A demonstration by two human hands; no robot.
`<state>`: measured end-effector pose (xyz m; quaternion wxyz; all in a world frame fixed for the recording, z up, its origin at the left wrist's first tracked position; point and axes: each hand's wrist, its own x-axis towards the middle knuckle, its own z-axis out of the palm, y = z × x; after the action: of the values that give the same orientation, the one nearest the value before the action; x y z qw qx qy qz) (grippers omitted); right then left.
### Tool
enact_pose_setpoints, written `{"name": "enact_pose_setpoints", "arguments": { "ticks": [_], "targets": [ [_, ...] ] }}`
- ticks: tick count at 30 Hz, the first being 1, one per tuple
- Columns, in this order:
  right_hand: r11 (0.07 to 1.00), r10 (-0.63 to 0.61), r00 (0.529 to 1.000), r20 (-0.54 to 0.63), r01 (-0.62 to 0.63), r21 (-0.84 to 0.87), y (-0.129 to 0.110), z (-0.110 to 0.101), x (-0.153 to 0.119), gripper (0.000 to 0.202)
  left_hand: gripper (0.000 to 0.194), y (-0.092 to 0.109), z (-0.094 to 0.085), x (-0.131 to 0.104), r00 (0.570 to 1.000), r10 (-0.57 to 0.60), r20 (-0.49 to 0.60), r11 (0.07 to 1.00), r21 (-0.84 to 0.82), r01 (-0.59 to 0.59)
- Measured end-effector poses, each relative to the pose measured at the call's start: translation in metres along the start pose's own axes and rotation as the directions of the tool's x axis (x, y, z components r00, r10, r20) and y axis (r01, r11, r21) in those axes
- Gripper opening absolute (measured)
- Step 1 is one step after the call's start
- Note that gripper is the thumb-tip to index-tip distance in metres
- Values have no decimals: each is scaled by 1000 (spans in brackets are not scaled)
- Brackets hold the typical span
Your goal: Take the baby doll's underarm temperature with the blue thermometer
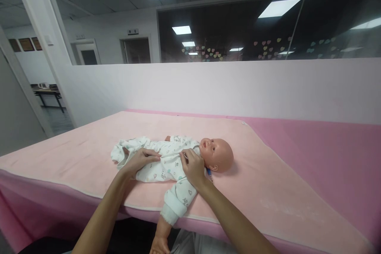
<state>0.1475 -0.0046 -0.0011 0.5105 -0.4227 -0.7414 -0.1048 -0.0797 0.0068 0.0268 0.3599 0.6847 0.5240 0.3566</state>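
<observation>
A baby doll (218, 154) lies on its back on the table, head to the right. It wears a white printed onesie (166, 170) with long sleeves and legs. My left hand (143, 159) rests on the front of the onesie near the belly, fingers stretched out. Up at the chest, near the collar, my right hand (192, 164) is closed, pinching the edge of the onesie. One doll arm (162, 235) hangs over the table's front edge, its sleeve cuff bunched above the wrist. Something small and blue shows beneath the doll's neck, partly hidden.
A peach cloth (256, 190) covers much of the table, over a pink cover (333, 158). Behind it runs a low white wall (223, 87) with glass above. At the far left, a small black-legged table (49, 92) stands in another room.
</observation>
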Motion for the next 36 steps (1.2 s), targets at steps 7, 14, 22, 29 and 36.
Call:
{"name": "enact_pose_setpoints", "arguments": {
  "ticks": [7,14,22,29,36],
  "targets": [
    [1000,-6,1000,1,6,3,0,0,0,25,26,-2,0,-1,1000,17,-15,1000,1,-17],
    [1000,13,1000,-2,-13,23,-1,0,1,25,28,-4,0,-2,999,36,2,999,-34,-36],
    [999,17,1000,2,-17,40,-2,-1,0,25,33,-1,-2,-3,996,60,69,996,-65,-56],
    [999,16,1000,10,-17,41,-1,-1,0,24,29,2,0,-5,992,111,60,994,1,-111],
    [999,20,999,28,-21,31,-1,-1,0,25,19,-2,-1,-4,987,143,71,990,-3,-143]
  ]
}}
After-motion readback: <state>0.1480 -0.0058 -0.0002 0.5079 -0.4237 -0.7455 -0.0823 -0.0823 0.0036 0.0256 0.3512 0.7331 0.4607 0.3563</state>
